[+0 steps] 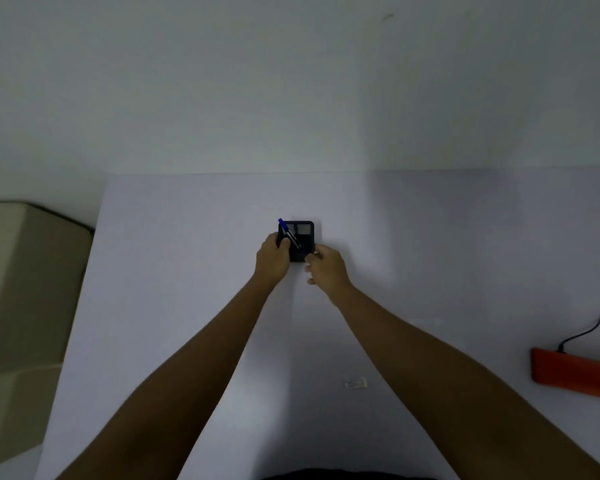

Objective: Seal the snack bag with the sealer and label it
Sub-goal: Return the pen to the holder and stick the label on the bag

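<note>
Sealer [575, 374], red with a black cord [589, 332] at its far end, lying on the white table [187, 306], well right of the fingers and nearer the body. Left hand [272, 261] with fingers curled round the left side of a dark pen holder [307, 233], a blue pen [286, 232] leaning in it just past those fingertips. Right hand [327, 270] with fingers curled at the holder's near right corner; cannot tell whether pinching anything; small white slip [355, 383] well behind them.
</note>
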A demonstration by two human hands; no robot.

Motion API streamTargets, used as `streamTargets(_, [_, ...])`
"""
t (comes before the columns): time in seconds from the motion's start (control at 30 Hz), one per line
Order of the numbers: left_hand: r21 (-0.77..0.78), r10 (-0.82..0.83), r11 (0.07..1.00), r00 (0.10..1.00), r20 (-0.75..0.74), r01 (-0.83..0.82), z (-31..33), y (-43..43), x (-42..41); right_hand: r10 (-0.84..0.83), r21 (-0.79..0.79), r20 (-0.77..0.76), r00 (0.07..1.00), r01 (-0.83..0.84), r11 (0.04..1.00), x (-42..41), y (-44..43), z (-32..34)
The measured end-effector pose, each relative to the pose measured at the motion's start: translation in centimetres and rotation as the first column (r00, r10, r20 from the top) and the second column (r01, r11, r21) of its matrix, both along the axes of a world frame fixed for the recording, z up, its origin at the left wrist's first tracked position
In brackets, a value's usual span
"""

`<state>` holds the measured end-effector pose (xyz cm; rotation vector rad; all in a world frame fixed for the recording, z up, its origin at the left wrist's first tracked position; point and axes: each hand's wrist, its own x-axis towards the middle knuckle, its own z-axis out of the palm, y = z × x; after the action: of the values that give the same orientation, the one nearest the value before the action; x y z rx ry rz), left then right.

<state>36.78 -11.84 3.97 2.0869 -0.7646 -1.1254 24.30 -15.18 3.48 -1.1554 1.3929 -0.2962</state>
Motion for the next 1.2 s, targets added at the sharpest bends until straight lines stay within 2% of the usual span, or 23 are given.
streamTargets(0.2, [0.048, 0.054, 0.997, 0.998, -0.013, -0.053, 0.3, 0.2, -0.1, 0.003, -0.018, 0.022, 1.0, -0.002, 1.0, -1.0, -0.1, 0.7])
streamTargets(0.33, [-0.073, 0.13, 0.99, 0.975, 0.178, -0.119, 0.5, 3.7, -2.0, -0.044, -0.019, 0.018, 0.999, 0.045, 0.999, -4.1, 1.9, 0.1])
streamTargets(0.4, [-0.145, 0.118, 0.986, 0.96, 0.255, -0.083, 0.5, 6.2, -4.1, -0.051, -0.036, 0.009, 0.999, 0.051, 0.998, -6.3, 3.5, -0.5])
streamTargets(0.5, [-0.163, -0.007, 0.985, 0.959, 0.283, 0.055, -0.5, 10.6, -7.8, -0.045, -0.085, -0.036, 0.998, 0.042, 0.996, -9.8, 6.9, -1.5])
streamTargets(0.67, [-0.039, -0.309, 0.945, 0.924, 0.225, 0.325, -3.8, 17.1, -13.3, -0.016, -0.121, -0.141, 0.99, -0.002, 0.993, -15.6, 13.0, -4.0])
streamTargets(0.77, [0.01, -0.417, 0.906, 0.886, 0.203, 0.424, -5.2, 19.5, -15.3, 0.037, -0.146, -0.227, 0.973, -0.072, 0.987, -18.0, 16.1, -5.2])
streamTargets(1.03, [0.123, -0.566, 0.823, 0.79, 0.237, 0.554, -7.4, 22.0, -17.2, 0.183, -0.267, -0.323, 0.929, -0.275, 0.924, -20.3, 20.6, -6.1])
streamTargets(1.2, [0.15, -0.556, 0.83, 0.773, 0.305, 0.538, -7.7, 21.6, -18.1, 0.186, -0.25, -0.312, 0.932, -0.269, 0.93, -19.9, 20.8, -6.6])
